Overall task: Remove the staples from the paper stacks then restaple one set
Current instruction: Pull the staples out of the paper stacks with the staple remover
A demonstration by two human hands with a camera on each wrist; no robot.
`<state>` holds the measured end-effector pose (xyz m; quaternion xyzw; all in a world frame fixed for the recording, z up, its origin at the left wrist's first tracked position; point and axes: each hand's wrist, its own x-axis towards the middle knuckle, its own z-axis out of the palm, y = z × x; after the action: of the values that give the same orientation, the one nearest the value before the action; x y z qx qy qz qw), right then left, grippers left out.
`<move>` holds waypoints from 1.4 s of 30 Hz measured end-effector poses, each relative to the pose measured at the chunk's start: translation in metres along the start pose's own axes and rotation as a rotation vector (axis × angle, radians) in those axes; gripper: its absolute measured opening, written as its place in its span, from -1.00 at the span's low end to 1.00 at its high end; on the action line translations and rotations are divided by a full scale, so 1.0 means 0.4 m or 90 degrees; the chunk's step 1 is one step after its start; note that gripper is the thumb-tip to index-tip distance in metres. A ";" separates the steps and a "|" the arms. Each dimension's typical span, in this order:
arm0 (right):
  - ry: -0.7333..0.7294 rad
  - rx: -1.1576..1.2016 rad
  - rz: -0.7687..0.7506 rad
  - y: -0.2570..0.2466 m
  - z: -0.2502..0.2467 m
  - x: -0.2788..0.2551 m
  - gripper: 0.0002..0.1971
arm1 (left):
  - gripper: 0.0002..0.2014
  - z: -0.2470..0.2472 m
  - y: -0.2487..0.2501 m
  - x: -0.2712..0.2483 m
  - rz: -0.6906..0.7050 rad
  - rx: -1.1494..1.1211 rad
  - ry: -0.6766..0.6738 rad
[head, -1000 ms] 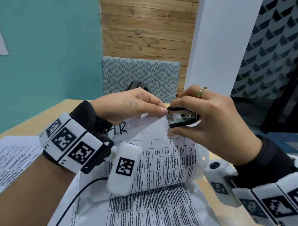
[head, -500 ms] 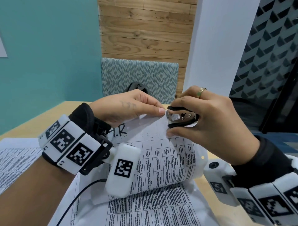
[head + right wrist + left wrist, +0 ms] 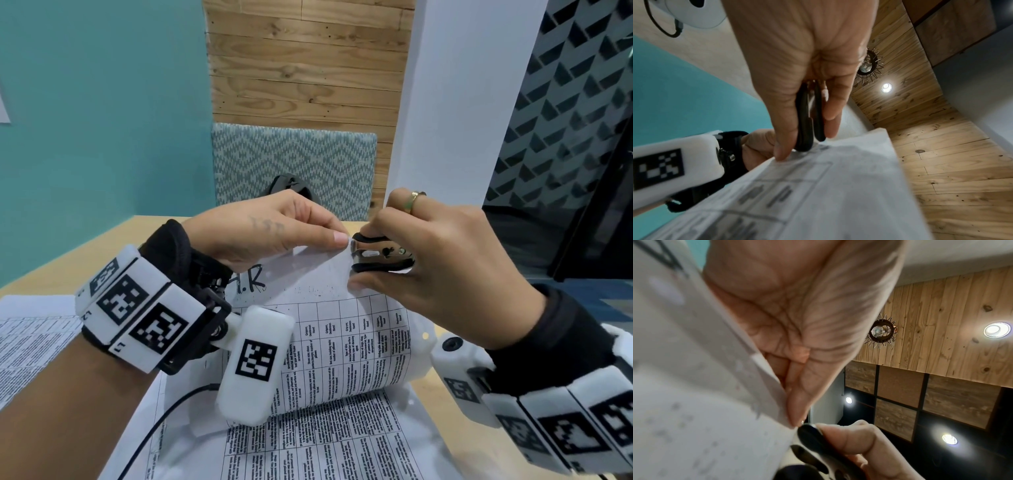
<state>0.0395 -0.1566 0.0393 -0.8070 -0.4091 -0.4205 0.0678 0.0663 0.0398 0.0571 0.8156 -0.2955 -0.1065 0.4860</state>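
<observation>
A stack of printed paper (image 3: pixel 342 329) with a table on it is curled up off the wooden table (image 3: pixel 431 383). My left hand (image 3: pixel 329 238) pinches its top corner between thumb and forefinger, and the paper (image 3: pixel 694 386) shows beside the fingers (image 3: pixel 797 410) in the left wrist view. My right hand (image 3: pixel 387 253) squeezes a black and metal staple remover (image 3: pixel 380 255), its claws at that same corner of the paper (image 3: pixel 838 178). The remover (image 3: pixel 807 123) sits between thumb and fingers. The staple itself is hidden.
More printed sheets lie flat under the lifted stack (image 3: pixel 325 445) and at the left (image 3: pixel 30 339). A patterned chair back (image 3: pixel 294 164) stands beyond the table's far edge, with a dark object (image 3: pixel 287 185) before it. A black cable (image 3: pixel 154 431) runs over the papers.
Both hands have stayed at the paper's top corner. The staple remover has tilted slightly and shifted a little against the corner.
</observation>
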 end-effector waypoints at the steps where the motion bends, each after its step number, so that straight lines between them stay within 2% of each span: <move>1: -0.001 -0.001 -0.004 0.000 0.001 0.000 -0.61 | -0.75 0.001 -0.001 0.001 0.004 0.001 -0.001; 9: -0.027 0.022 -0.021 0.002 -0.008 -0.001 -0.65 | -0.83 0.013 -0.003 0.008 0.018 -0.011 -0.023; 15: -0.025 0.120 -0.001 0.010 -0.017 -0.003 -0.65 | -0.75 0.009 -0.009 0.012 0.011 -0.037 -0.049; 18: -0.039 0.116 -0.002 0.009 -0.012 -0.003 -0.66 | -0.91 0.016 -0.004 0.012 0.004 -0.033 -0.061; 22: -0.035 0.129 0.008 0.010 -0.013 -0.002 -0.66 | -0.96 0.016 -0.011 0.015 0.010 -0.066 -0.036; 29: 0.015 0.272 0.057 0.025 -0.012 0.000 -0.63 | -0.95 0.014 -0.012 0.011 0.031 -0.111 -0.029; 34: 0.037 0.317 0.068 0.041 -0.010 -0.002 -0.59 | -0.91 0.026 0.001 0.009 0.058 -0.094 -0.014; 42: 0.044 0.463 0.162 0.055 -0.005 -0.005 -0.62 | -0.91 0.040 0.004 0.015 0.050 -0.081 0.023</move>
<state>0.0535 -0.1733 0.0442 -0.7600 -0.4257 -0.2627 0.4149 0.0631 0.0240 0.0509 0.7727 -0.3111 -0.0908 0.5459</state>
